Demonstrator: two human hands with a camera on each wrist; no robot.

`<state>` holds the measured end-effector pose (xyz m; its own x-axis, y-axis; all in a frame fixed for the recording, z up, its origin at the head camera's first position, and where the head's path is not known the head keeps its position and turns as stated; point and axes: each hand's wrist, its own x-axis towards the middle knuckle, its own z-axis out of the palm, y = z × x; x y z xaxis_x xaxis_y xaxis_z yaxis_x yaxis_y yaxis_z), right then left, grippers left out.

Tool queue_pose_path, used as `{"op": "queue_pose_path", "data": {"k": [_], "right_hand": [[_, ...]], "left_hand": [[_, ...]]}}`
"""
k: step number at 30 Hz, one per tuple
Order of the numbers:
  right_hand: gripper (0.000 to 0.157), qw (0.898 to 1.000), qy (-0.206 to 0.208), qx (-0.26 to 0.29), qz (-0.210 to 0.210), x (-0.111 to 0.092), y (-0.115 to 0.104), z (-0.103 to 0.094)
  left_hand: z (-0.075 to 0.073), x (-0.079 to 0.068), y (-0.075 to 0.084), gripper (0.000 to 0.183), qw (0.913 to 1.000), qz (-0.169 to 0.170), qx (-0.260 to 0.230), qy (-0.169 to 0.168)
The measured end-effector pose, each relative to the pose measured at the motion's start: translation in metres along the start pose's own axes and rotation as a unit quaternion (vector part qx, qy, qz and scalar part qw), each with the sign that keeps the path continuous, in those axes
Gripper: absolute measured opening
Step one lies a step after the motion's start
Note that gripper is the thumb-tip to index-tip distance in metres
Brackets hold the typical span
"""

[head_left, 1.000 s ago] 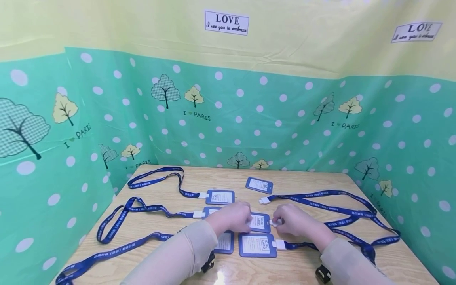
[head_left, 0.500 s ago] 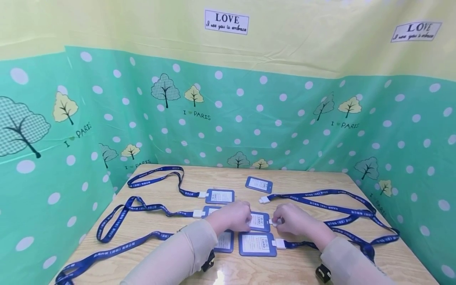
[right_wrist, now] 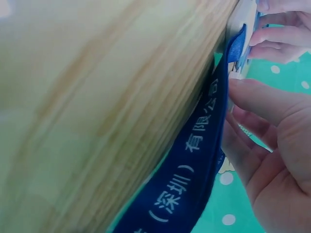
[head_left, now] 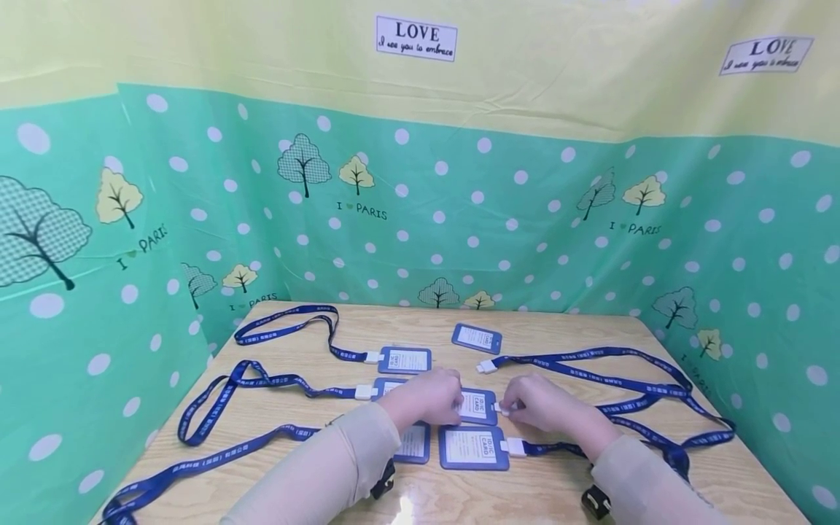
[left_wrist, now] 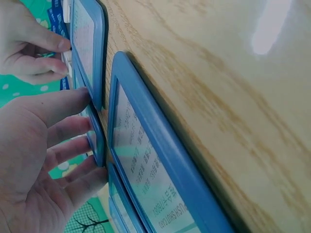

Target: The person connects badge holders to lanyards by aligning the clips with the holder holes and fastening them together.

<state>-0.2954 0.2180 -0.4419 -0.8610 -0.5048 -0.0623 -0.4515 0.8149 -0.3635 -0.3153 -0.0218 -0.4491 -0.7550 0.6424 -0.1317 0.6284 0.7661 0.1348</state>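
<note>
In the head view my left hand (head_left: 433, 397) holds a blue ID card holder (head_left: 480, 405) by its long edges, thumb on the near side and fingers on the far side. Just right of that holder, my right hand (head_left: 538, 405) pinches the white clip (right_wrist: 235, 75) of a dark blue lanyard (right_wrist: 189, 145) between thumb and fingers. The clip lies right at the holder's slotted end, mostly covered by my fingertips. Closer to me lies another holder (head_left: 474, 448), its white clip (head_left: 514, 446) attached. My left arm partly covers two holders on the left.
At the back lies a loose card holder (head_left: 477, 338), with a lanyard's bare clip (head_left: 486, 367) in front of it. A holder with a lanyard (head_left: 405, 360) lies back left. Lanyards spread left and right over the wooden table (head_left: 433, 503). A polka-dot cloth (head_left: 420, 233) encloses the table.
My right fingertips have shifted very slightly left, bringing the pinched clip closer to the card holder. My left hand has kept its place on the holder.
</note>
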Motion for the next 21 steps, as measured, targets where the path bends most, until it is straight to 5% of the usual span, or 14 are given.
{"op": "queue_pose_path", "data": {"k": [21], "right_hand": [[0.016, 1.0, 0.02, 0.002, 0.022, -0.0014, 0.0033, 0.0037]], "left_hand": [[0.0031, 0.0031, -0.0027, 0.027, 1.0, -0.001, -0.001, 0.002]]}}
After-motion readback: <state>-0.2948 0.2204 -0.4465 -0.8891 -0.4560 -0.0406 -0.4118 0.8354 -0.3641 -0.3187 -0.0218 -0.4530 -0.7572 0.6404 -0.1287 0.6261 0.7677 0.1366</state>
